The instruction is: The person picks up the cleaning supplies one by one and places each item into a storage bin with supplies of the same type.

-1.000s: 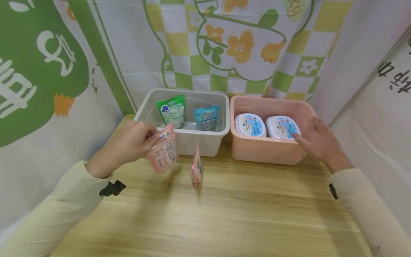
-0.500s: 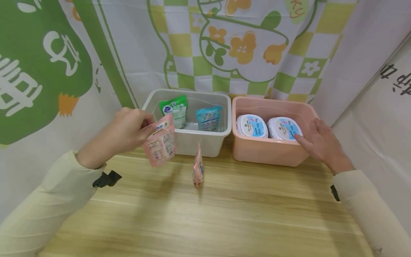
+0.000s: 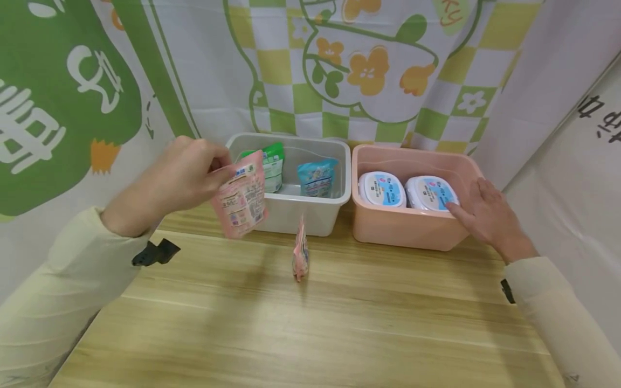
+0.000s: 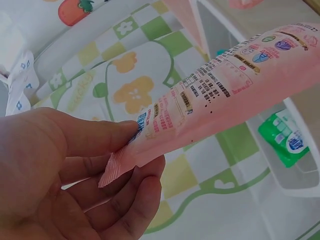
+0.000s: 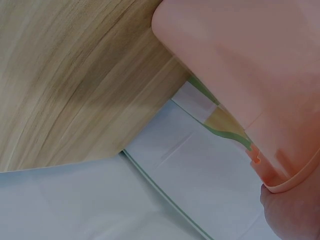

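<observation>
My left hand (image 3: 186,172) pinches a pink printed pouch (image 3: 242,199) by its top corner and holds it up in front of the grey bin (image 3: 296,215). In the left wrist view the thumb presses the pouch (image 4: 210,95) near its crimped edge, with fingers behind. A second pink pouch (image 3: 301,253) stands edge-on upon the wooden table (image 3: 339,323). My right hand (image 3: 492,218) rests on the right rim of the pink bin (image 3: 402,229), fingers extended, thumb along the front rim. In the right wrist view only part of the hand (image 5: 290,215) shows at the rim.
Inside the grey bin are a green pouch (image 3: 274,170) and a blue pouch (image 3: 317,178). Two white lidded tubs (image 3: 383,188) with blue labels sit side by side in the pink bin. A printed curtain (image 3: 310,70) hangs close behind both bins.
My left hand has lifted the pink pouch higher and slightly leftward, so that it now overlaps the green pouch in the head view. The right hand stays on the pink bin.
</observation>
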